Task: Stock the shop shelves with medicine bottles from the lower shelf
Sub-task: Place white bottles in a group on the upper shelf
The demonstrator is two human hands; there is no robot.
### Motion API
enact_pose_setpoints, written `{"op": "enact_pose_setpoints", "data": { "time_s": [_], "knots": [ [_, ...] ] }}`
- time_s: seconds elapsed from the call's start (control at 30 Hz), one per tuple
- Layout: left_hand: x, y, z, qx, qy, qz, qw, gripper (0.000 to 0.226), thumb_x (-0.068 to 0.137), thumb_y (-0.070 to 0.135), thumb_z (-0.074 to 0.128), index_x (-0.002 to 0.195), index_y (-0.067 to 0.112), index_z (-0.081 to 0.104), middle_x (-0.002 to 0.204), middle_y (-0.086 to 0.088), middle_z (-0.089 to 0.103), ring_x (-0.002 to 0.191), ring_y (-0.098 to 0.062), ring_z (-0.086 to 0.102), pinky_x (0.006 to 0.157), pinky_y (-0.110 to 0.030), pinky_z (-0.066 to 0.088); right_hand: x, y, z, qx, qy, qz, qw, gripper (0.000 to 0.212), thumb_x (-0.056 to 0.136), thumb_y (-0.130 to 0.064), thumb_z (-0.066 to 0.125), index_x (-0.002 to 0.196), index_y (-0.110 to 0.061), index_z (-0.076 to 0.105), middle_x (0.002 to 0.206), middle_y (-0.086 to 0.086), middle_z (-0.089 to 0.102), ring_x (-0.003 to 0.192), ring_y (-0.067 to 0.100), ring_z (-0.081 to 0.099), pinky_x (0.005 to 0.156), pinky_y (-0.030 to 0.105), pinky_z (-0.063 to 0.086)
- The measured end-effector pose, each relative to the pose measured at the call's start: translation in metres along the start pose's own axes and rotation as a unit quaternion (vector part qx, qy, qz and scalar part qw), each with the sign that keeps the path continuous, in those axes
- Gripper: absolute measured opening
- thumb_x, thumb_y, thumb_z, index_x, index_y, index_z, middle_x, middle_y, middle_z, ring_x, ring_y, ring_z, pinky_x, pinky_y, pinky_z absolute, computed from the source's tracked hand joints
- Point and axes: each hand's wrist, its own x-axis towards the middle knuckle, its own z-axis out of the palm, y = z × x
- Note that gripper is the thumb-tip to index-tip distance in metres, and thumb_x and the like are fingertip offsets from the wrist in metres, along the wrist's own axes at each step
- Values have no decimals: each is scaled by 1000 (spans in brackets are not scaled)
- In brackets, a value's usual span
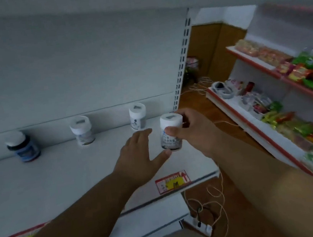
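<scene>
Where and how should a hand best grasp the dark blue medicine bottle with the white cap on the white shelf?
Probably round the cylindrical body of the dark blue bottle, below its white cap, coming from the front. It stands upright close to the white back panel, its sides free.

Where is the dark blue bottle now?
The dark blue bottle stands far left on the white shelf, against the back panel, left of two white bottles.

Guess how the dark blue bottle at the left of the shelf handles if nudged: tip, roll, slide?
The dark blue bottle looks squat and wide-based, so probably slides before tipping. Rigid, likely plastic. If knocked over, its round body could roll along the smooth white shelf.
</scene>
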Motion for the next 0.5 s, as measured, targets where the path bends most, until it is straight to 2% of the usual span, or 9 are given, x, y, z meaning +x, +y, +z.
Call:
{"op": "enact_pose_setpoints", "data": {
  "time_s": [0.07, 0.17, 0.23, 0.37, 0.43, 0.5],
  "knots": [
    [12, 8, 4, 24, 40, -23, 999, 93, 79, 79, 47, 152, 26, 24, 158, 0, 30, 143, -21, 32, 116, -43, 31, 21, 2, -8, -85, -20, -28, 996, 47, 77, -38, 82, 115, -34, 53, 109, -17, 62, 98, 6, 60, 83, 28, 54],
    [27, 11, 7, 77, 91, -43, 992, 93, 78, 75, 56, 150, 23, 28, 155, -2, 34, 141, -22, 32, 116, -42, 29, 48, 5, -10, -156, -44, -71, 984, 45, 79, -34, 81, 112, -33, 50, 105, -12, 60, 96, 9, 59, 84, 30, 53],
    [34, 8, 7, 113, 109, -40, 987, 96, 78, 74, 58, 150, 20, 25, 157, -3, 30, 143, -24, 28, 116, -43, 27, 62, 6, -6, -171, -57, -92, 979, 44, 79, -34, 81, 110, -30, 50, 102, -11, 61, 94, 9, 59, 80, 29, 52],
    [59, -2, 1, 189, 97, -24, 977, 108, 80, 74, 55, 157, 17, 5, 166, -2, 0, 152, -22, 1, 120, -42, 13, 89, 7, 3, -194, -72, -135, 969, 46, 77, -34, 83, 111, -28, 53, 103, -9, 62, 91, 10, 58, 68, 19, 43],
    [70, -8, -2, 214, 74, -28, 974, 108, 82, 72, 55, 157, 15, 1, 166, -1, -6, 152, -19, -6, 120, -40, 10, 101, 9, 7, -221, -64, -144, 962, 45, 78, -32, 82, 114, -22, 56, 104, -6, 62, 91, 13, 59, 65, 24, 43],
    [76, -11, 1, 244, 54, -21, 968, 107, 84, 69, 54, 157, 13, 1, 166, -1, -4, 152, -17, -6, 120, -38, 11, 113, 14, 11, -246, -57, -151, 956, 47, 79, -33, 80, 118, -18, 57, 106, -2, 63, 93, 18, 60, 71, 31, 45]
  ]
}}
